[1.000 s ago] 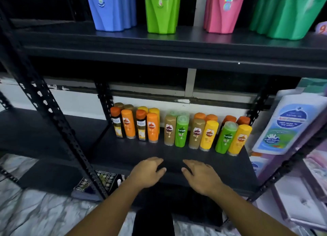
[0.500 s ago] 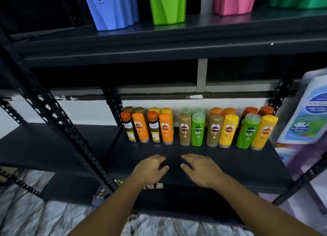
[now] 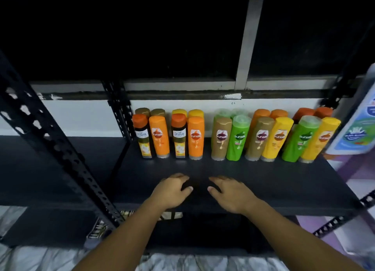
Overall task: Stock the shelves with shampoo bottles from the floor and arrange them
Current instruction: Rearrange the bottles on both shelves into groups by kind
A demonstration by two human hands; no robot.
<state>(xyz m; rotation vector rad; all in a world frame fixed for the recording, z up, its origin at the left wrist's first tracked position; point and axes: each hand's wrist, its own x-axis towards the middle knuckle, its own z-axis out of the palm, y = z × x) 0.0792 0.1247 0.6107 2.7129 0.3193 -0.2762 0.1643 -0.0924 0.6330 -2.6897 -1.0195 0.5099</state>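
Low centre of frame, left hand [image 3: 172, 191] and right hand [image 3: 230, 195] hover empty, fingers loose (shampoo bottles [image 3: 221, 138] face labels outward, presumably for shoppers).

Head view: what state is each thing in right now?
left hand, empty, fingers loosely curled, above the shelf front.
right hand, empty, fingers loosely curled, beside the left.
shampoo bottles, standing two rows deep at the shelf's back, none held.
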